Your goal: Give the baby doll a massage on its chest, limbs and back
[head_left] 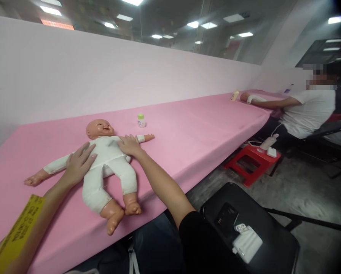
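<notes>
We start with the long pink table (pixel 187 125), which runs from our seat away toward two o'clock. On its near end lies the baby doll (pixel 107 163), flat on its back in a white suit, head toward twelve o'clock and bare feet hanging near the table edge at six. Our left hand (pixel 78 164) rests flat and open on the doll's side at about nine o'clock of its trunk; our right hand (pixel 129 145) lies open on its chest and shoulder at two o'clock. Neither hand is clamped on anything; the fingers are spread and pressing lightly. We judge the work barely begun: the doll is laid out and steadied, fully dressed, and the small green-capped bottle (pixel 141 120), standing upright at one o'clock from the doll's head, well apart from our hands, looks untouched.

At three o'clock, far down the table, another person (pixel 310 110) sits with a second doll (pixel 252 98). Below them stands a red stool (pixel 252 161), and a black chair (pixel 253 228) beside us carries a phone and a white charger.

A yellow tag (pixel 16 232) on our left forearm bears dark print, too skewed to read. The bottle's label is too small to make out.
</notes>
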Action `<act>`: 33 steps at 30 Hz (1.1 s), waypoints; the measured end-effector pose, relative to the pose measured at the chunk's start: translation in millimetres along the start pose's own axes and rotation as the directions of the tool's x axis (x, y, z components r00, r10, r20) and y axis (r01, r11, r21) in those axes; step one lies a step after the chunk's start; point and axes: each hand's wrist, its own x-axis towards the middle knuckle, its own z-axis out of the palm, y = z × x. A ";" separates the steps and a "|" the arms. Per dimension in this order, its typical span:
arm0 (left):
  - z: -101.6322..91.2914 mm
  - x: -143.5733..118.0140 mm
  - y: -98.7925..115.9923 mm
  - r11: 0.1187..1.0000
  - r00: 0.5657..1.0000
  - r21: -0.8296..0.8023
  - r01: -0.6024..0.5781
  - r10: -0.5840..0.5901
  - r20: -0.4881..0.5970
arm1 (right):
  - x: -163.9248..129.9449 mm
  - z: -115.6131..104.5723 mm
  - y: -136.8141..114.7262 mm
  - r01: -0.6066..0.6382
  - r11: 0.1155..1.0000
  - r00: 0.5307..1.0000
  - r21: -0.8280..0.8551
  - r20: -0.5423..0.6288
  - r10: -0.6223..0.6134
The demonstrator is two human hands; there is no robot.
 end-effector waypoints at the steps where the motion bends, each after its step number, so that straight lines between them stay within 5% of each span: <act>1: 1.7 1.4 -1.4 1.000 1.000 -0.004 -0.022 0.022 -0.016 | -0.1 -0.8 -0.2 -0.001 1.000 1.000 0.002 -0.003 0.001; 11: 0.8 1.1 15.0 0.974 0.993 -0.194 -0.116 0.110 -0.038 | -0.3 -2.1 -5.7 0.113 0.988 0.973 0.102 -0.214 -0.089; 33: -3.2 0.1 32.0 0.954 0.991 -0.277 -0.115 0.127 0.029 | -12.4 -19.8 -15.6 0.105 0.981 0.979 0.162 -0.189 -0.073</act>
